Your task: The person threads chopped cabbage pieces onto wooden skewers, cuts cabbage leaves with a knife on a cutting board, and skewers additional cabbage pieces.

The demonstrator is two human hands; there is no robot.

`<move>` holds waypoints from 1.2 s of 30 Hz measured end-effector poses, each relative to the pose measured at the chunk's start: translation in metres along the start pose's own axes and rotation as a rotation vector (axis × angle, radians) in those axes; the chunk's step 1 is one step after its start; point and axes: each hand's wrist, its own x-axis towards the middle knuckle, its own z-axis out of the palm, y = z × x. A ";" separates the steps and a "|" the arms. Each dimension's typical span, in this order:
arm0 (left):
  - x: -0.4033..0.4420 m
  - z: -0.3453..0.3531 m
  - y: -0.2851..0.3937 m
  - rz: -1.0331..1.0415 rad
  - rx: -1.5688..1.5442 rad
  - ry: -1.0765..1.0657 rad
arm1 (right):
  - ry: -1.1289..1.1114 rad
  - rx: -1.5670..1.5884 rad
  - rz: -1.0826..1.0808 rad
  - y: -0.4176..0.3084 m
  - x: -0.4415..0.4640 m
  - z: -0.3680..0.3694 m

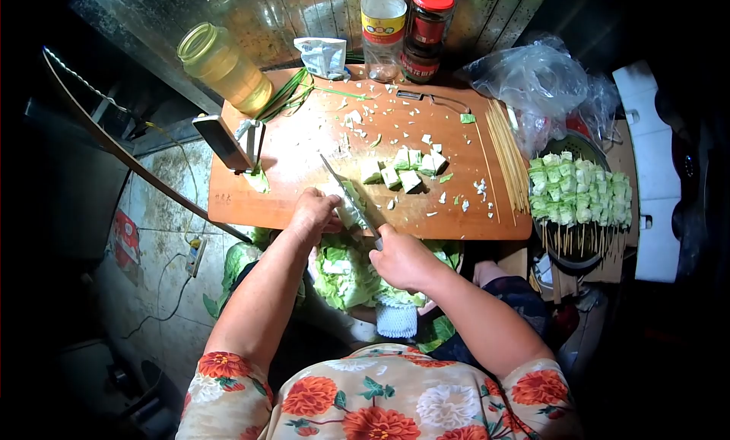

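My right hand [403, 259] is closed around the handle of a knife [351, 199], whose blade points up and to the left over the wooden board [289, 189]. Beside the blade, my left hand [313, 213] has its fingers closed on a piece of cabbage [348, 212] near the board's front edge. The blade lies against this piece; part of it is hidden by the knife and fingers. Several cut cabbage blocks [403, 166] sit right of the blade. Below the board, a basin of loose cabbage leaves [342, 276] stands between my legs.
Skewered cabbage [582, 189] lies at the right, beside bare bamboo sticks [506, 155] and a plastic bag [540, 79]. A phone on a stand [226, 144] is at the left. Along the back stand a yellow-liquid jar [228, 71], a clear bottle [382, 30] and red-lidded jars [427, 30].
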 end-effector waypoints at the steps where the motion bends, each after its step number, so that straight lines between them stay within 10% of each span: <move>1: 0.002 -0.001 0.000 0.001 0.002 0.000 | -0.027 -0.007 0.037 0.000 0.005 0.001; 20: 0.014 -0.039 0.008 0.109 0.001 0.088 | 0.303 0.012 -0.066 0.020 -0.003 0.009; 36: 0.013 -0.023 0.014 0.177 -0.090 -0.003 | 0.061 -0.004 -0.039 0.047 -0.053 -0.010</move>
